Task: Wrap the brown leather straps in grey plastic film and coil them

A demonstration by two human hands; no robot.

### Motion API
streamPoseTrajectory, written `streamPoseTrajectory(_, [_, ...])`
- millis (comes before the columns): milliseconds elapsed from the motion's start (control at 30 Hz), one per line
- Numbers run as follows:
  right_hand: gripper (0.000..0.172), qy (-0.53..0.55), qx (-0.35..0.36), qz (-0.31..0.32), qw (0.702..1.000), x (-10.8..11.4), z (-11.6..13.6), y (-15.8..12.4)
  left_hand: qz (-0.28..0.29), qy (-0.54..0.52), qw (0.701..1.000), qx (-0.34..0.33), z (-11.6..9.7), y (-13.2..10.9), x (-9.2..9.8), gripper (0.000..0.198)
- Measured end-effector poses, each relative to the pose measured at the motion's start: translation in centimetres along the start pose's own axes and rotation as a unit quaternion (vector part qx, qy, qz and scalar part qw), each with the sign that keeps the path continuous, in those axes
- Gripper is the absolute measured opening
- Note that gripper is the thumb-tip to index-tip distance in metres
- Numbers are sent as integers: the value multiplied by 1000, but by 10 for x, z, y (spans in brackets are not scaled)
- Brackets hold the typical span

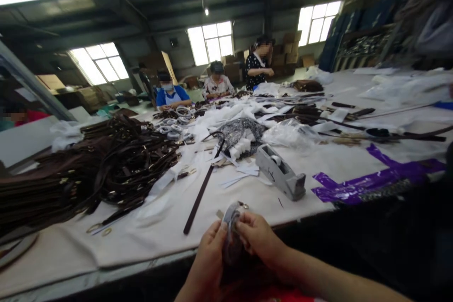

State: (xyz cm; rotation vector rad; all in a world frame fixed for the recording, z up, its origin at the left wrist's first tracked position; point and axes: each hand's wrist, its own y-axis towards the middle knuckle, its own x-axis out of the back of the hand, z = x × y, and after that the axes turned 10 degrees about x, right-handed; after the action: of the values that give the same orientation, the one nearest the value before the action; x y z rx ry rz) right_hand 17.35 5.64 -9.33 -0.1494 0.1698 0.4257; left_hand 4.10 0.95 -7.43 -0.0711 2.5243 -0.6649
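**Hands.** Both hands work at the near edge of the table [141,245], at 6 o'clock in the view.
- The left hand [208,257] grips the wrapped piece [231,229] from its 9 o'clock side, with the thumb pressed against its face.
- The right hand [258,238] pinches the same piece from its 3 o'clock side, with the fingers curled over the upper edge.
- Both hands are closed on the piece.

**Held item.** The wrapped piece is pale grey-white and stands roughly upright between the two hands. It is held just off the table edge, clear of the surface. A small metal ring [244,205] shows at its 1 o'clock corner. What lies under the wrapping cannot be made out.

**Surroundings, read from the hands.**
- 11 to 12 o'clock: a dark strap [200,198] lies flat on the pale table cover and runs away toward 1 o'clock.
- 1 o'clock: a grey tape dispenser [281,172] sits near the strap but apart from it. White paper strips [244,170] are scattered just beside it.
- 2 o'clock: a crumpled purple film [375,179] lies along the table edge.
- 10 o'clock: a large heap of brown straps [106,165] with metal fittings.

**Other people.** Three co-workers are at the far end of the table, at 12 o'clock.
- One wears a blue top [171,95].
- One wears a patterned top [217,86].
- One stands in a dark dotted top [258,68].
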Motion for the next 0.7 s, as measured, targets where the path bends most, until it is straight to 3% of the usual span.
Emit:
streamPoseTrajectory(67, [40,-21,31,18,999,5,-7,1,0,7,1000,5,0,8,9,41])
streamPoseTrajectory(167, [36,-129,199,91,967,17,-4,-6,-3,42,999,-1,-2,15,21,45])
streamPoseTrajectory(267, [16,-322,378,147,856,27,16,-18,-8,114,993,-7,-6,9,21,46])
streamPoseTrajectory(333, [21,-417,429,157,786,29,32,-21,-5,215,977,-11,-9,1,16,47])
streamPoseTrajectory(400, [24,-460,429,169,759,27,45,-20,2,338,941,-24,-13,-8,11,47])
streamPoseTrajectory(467, [18,-443,385,179,790,24,48,-20,22,440,897,-43,-15,-18,9,45])
streamPoseTrajectory(567, [14,-336,250,197,887,20,35,-27,81,519,848,-68,-13,-32,12,38])
streamPoseTrajectory(633, [14,-277,172,200,924,19,22,-36,128,537,831,-63,-7,-41,17,34])
streamPoseTrajectory(700, [12,-256,117,187,941,18,12,-45,154,539,827,-37,-2,-49,22,33])
